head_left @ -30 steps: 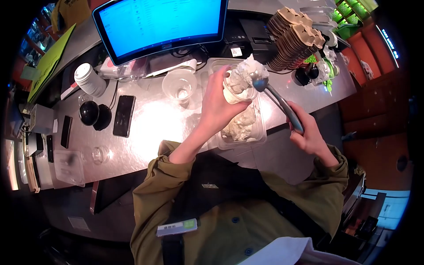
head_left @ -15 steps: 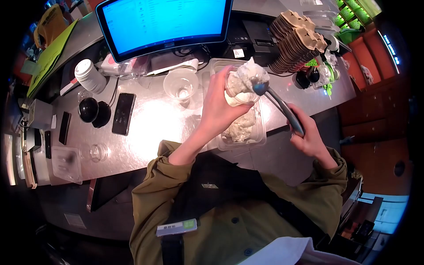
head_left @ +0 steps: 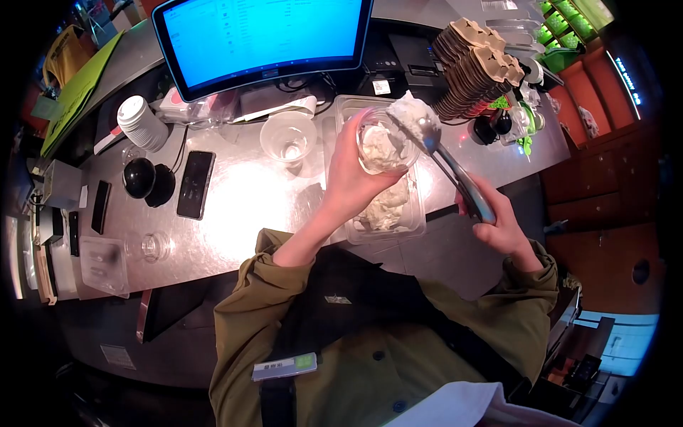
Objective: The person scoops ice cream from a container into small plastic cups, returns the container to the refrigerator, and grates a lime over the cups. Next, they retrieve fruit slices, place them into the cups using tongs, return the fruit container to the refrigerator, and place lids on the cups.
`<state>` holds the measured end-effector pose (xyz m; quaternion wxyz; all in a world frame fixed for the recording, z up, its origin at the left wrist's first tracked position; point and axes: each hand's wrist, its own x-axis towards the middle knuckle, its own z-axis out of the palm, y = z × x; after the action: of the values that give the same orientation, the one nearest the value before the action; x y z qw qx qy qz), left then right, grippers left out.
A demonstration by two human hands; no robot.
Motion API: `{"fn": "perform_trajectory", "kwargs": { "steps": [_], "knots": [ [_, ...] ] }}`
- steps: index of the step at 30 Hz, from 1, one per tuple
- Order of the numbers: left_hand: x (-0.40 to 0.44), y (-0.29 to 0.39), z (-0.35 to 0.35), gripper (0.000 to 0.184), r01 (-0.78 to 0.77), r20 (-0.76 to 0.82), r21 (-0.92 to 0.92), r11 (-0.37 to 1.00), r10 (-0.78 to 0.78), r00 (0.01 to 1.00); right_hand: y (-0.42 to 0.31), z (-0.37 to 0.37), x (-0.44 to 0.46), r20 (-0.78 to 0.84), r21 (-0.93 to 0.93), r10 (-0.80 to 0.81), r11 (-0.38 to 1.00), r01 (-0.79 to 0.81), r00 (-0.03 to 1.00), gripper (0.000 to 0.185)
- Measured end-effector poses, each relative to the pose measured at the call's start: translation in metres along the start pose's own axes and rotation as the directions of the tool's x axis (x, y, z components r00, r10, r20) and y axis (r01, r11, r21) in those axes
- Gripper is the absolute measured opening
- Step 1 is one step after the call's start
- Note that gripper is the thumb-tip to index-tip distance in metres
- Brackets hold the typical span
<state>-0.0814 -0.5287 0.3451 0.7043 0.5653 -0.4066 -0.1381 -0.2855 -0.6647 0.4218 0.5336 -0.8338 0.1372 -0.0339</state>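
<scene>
My left hand (head_left: 353, 167) is wrapped round a clear plastic cup (head_left: 365, 128) that holds pale ice cream (head_left: 383, 148). In my right hand (head_left: 498, 220) is the handle of a metal ice cream scoop (head_left: 466, 186). A pale lump (head_left: 415, 112) sits in the scoop's head, at the cup's upper right rim; whether it touches the rim I cannot tell. Below the cup, a clear rectangular tub (head_left: 403, 231) contains more of the same pale ice cream, partly hidden by my left hand and the cup.
Left of the tub stands another clear cup (head_left: 290, 139). A phone (head_left: 196, 185), stacked white cups (head_left: 142, 124) and a transparent lid (head_left: 104, 265) are farther left. Behind are a monitor (head_left: 263, 43) and stacked cardboard cup carriers (head_left: 480, 67). The metal counter's front edge lies near my body.
The scoop has shifted slightly up and right with its lump, uncovering the ice cream inside the cup. My left hand keeps its grip, and the cup's opening now shows more.
</scene>
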Motion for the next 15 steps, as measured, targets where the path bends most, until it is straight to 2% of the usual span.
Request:
{"fn": "perform_trajectory", "kwargs": {
  "steps": [1,3,5,6,8,9,10,11,12,13,15],
  "knots": [
    [-0.001,-0.002,0.000,0.081,-0.001,-0.004,-0.018,1.000,0.001,1.000,0.004,-0.001,0.000,0.023,0.087,-0.022,0.996,0.020,0.999,0.073],
    [-0.006,-0.006,-0.002,0.080,0.002,-0.024,-0.042,0.999,-0.003,1.000,0.000,-0.003,0.000,0.098,0.289,0.042,0.955,-0.069,0.994,0.080],
    [-0.019,-0.009,-0.011,0.078,-0.036,-0.065,0.054,0.998,0.040,0.997,0.007,-0.003,-0.001,0.158,0.541,0.089,0.825,-0.161,0.983,0.090],
    [-0.029,-0.012,-0.022,0.077,-0.075,-0.082,0.152,0.985,0.088,0.993,0.004,-0.003,-0.001,0.188,0.606,0.078,0.776,-0.178,0.979,0.082],
    [-0.061,-0.028,-0.045,0.076,-0.006,-0.222,0.156,0.988,0.041,0.974,0.003,-0.005,-0.001,0.173,0.639,0.172,0.730,-0.243,0.970,0.081],
    [-0.077,-0.037,-0.057,0.076,0.028,-0.290,0.151,0.988,0.017,0.957,0.003,-0.005,0.000,0.149,0.608,0.196,0.755,-0.246,0.969,0.073],
    [-0.092,-0.043,-0.069,0.075,0.141,-0.394,0.143,0.980,-0.074,0.916,0.009,-0.003,0.003,0.149,0.546,0.282,0.775,-0.317,0.948,0.066],
    [-0.105,-0.055,-0.083,0.075,0.289,-0.500,0.250,0.924,-0.132,0.856,0.018,0.000,0.006,0.142,0.482,0.362,0.788,-0.383,0.922,0.060],
    [-0.117,-0.073,-0.093,0.075,0.332,-0.595,0.139,0.933,-0.189,0.781,0.027,0.002,0.010,0.127,0.414,0.437,0.793,-0.448,0.891,0.055],
    [-0.125,-0.088,-0.101,0.076,0.377,-0.644,0.157,0.913,-0.195,0.740,0.038,0.005,0.015,0.154,0.351,0.499,0.779,-0.519,0.853,0.038],
    [-0.133,-0.108,-0.111,0.078,0.424,-0.710,0.163,0.891,-0.192,0.678,0.043,0.014,0.030,0.188,0.292,0.598,0.723,-0.625,0.779,0.034]
  ]
}}
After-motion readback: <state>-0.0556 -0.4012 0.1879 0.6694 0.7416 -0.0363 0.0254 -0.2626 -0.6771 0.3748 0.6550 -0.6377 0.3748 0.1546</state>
